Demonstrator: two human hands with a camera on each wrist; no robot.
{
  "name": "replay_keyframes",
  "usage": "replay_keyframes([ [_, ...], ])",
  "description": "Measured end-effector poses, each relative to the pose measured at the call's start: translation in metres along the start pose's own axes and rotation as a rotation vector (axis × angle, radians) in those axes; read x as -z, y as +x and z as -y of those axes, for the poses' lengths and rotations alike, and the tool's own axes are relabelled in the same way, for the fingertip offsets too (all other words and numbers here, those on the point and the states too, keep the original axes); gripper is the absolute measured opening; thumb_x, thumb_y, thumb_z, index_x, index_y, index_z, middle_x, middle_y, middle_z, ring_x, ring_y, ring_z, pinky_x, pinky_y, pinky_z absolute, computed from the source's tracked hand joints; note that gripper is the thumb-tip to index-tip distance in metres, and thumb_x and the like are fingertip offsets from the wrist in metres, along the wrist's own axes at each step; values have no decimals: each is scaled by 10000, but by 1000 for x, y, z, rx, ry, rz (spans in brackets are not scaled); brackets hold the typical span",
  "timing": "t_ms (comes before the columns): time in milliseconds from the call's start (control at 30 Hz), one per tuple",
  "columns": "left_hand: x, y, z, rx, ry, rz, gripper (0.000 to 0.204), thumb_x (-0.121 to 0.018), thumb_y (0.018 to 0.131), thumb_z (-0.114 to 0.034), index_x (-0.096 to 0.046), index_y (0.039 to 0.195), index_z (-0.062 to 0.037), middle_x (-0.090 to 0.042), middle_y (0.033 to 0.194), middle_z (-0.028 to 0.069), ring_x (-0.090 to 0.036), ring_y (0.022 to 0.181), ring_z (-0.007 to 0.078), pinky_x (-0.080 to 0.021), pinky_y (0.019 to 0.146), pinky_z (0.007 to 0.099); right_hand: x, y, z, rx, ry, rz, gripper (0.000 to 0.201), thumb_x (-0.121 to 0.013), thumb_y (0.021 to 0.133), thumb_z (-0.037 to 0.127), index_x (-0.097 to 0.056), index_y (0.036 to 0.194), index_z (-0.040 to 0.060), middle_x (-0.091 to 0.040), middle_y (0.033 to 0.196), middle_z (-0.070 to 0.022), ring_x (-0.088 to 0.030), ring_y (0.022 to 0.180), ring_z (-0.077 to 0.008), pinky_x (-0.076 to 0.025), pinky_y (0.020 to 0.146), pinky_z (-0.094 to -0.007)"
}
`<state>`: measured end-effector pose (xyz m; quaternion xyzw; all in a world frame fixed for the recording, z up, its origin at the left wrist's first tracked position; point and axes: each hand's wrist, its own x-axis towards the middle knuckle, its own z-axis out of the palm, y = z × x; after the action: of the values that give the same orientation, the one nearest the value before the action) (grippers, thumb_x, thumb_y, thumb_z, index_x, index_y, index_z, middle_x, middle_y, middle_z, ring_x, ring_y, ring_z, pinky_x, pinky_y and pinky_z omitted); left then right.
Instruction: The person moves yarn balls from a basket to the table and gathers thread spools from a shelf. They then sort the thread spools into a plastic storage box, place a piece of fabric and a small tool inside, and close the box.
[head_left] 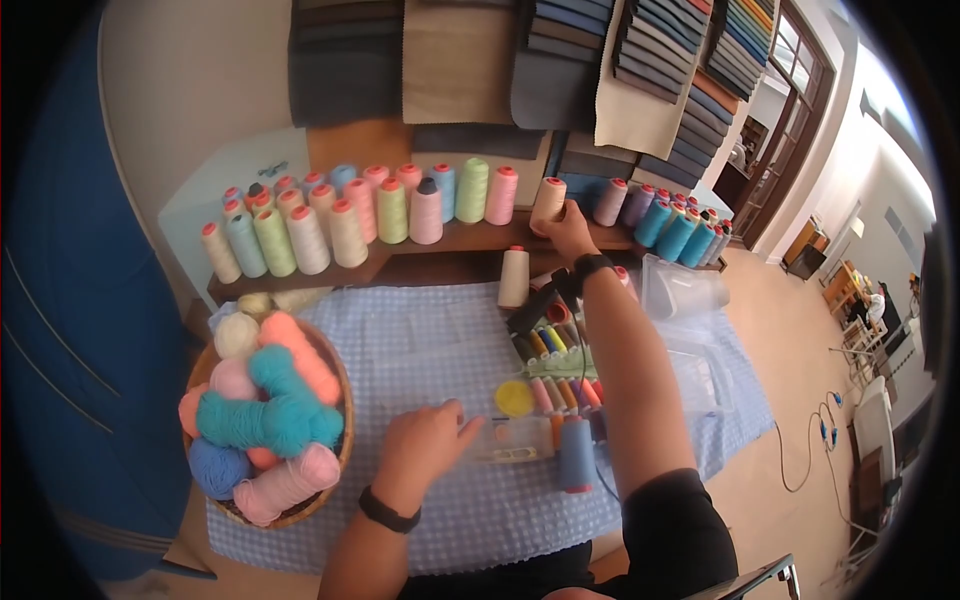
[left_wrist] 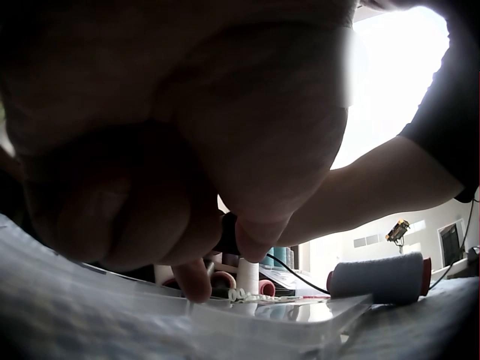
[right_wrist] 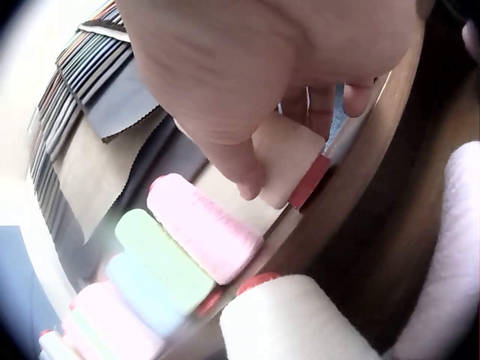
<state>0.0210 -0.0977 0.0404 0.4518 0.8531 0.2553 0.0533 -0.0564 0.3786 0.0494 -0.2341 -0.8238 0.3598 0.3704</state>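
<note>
My right hand (head_left: 570, 236) grips a peach thread cone (head_left: 549, 196) on the wooden shelf, between a pink cone (head_left: 502, 196) and a mauve cone (head_left: 610, 203). In the right wrist view, thumb and fingers lie on either side of the peach cone (right_wrist: 291, 159), near its red base. Low over the checked cloth is my left hand (head_left: 420, 452), its fingers loosely bent and its thumb out toward a clear plastic box (head_left: 512, 442). The left wrist view has a fingertip right at that box's edge. A blue-grey cone (head_left: 577, 455) stands beside the box.
Many thread cones line the shelf (head_left: 440, 250). A basket (head_left: 346, 400) of yarn stands on the left. Small spools (head_left: 560, 395), a yellow disc (head_left: 514, 398), a cream cone (head_left: 514, 276) and clear containers (head_left: 682, 290) are on the table. Fabric samples (head_left: 455, 65) hang behind.
</note>
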Motion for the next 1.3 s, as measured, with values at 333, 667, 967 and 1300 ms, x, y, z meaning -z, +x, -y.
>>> replay_keyframes([
  [333, 1, -1, -2, 12, 22, 6, 361, -728, 972, -459, -760, 917, -103, -746, 719, 109, -740, 694, 343, -577, 650, 467, -16, 8, 33, 23, -185, 31, 643, -905, 764, 253, -643, 1259, -63, -718, 1242, -275, -697, 1183, -421, -549, 1031, -454],
  [667, 4, -3, -5, 16, -2, 34, 386, -728, 971, -457, -753, 934, -74, -739, 715, 131, -734, 690, 353, -573, 657, 472, -27, 14, 21, 106, -286, -1, 544, -818, 859, 235, -642, 1292, -44, -716, 1225, -237, -682, 1178, -409, -539, 1040, -459],
  [967, 1, -4, -3, -15, -28, -45, 387, -722, 972, -464, -749, 967, -78, -739, 742, 155, -733, 747, 376, -564, 689, 487, 47, -42, 72, 302, -268, -117, 184, -652, 895, 174, -709, 957, 11, -689, 1041, -218, -682, 998, -420, -560, 899, -473],
  [1300, 24, -3, -22, -86, -131, -239, 296, -739, 980, -361, -739, 939, -67, -647, 617, 154, -670, 607, 369, -501, 592, 472, 123, -162, 184, 556, -132, 1, 88, -663, 858, 109, -663, 907, 36, -646, 975, -166, -682, 912, -419, -563, 808, -493],
])
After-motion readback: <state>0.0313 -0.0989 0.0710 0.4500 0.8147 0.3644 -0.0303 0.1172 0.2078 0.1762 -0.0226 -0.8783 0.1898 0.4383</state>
